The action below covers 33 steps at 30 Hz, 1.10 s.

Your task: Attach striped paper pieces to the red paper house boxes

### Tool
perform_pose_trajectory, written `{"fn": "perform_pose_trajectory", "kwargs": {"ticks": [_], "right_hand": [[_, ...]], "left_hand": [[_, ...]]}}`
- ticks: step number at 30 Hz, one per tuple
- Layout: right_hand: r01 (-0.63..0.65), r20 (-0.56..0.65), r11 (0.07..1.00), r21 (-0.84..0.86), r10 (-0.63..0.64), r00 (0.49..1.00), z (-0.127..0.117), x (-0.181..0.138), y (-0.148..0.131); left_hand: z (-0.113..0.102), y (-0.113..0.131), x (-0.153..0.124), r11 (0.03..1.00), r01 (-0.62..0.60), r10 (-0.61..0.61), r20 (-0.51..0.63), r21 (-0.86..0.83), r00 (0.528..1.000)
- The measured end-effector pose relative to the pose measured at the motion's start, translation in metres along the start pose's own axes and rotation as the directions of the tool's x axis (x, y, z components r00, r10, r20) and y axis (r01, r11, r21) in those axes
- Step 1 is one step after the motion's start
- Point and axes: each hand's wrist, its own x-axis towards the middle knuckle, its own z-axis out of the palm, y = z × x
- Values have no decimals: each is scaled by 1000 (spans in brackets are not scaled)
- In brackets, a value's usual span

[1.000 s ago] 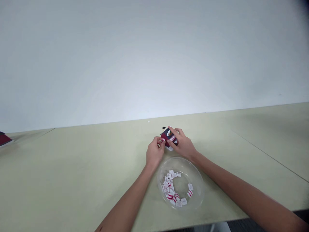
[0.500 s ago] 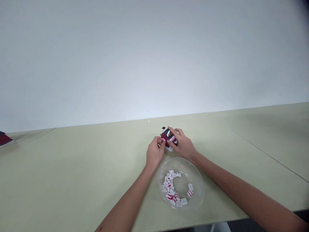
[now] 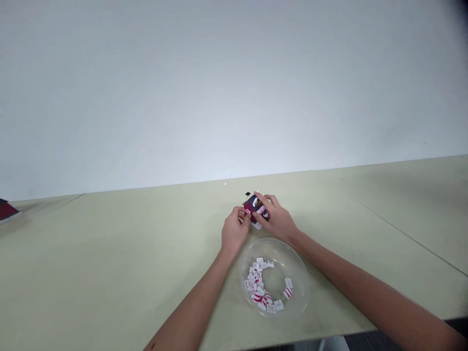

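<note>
A small dark box with red and white marks (image 3: 255, 204) rests on the pale green table (image 3: 109, 253). My right hand (image 3: 277, 218) curls round the box's right side and holds it. My left hand (image 3: 234, 231) is closed at the box's left edge, its fingertips pinching a small red-and-white piece there. Just in front of both hands stands a clear bowl (image 3: 302, 287) holding several small white and red-striped pieces (image 3: 260, 287).
A dark red object (image 3: 6, 210) lies at the table's far left edge. A tiny black bit (image 3: 247, 193) and a white speck (image 3: 225, 184) lie behind the box. A seam runs across the table at the right. A plain wall rises behind.
</note>
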Motion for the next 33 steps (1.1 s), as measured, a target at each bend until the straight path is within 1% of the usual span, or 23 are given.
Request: {"fn": "perform_pose_trajectory", "kwargs": {"ticks": [19,33], "right_hand": [[-14,14,1000,-8,14,1000,0,-1,-2],[6,5,1000,13,-6,1000,0,-1,-1]], "left_hand": [[-1,1,0,1000,-4,4,5,-2,1000],[0,3,-1,1000,-4,4,5,-15,1000]]}}
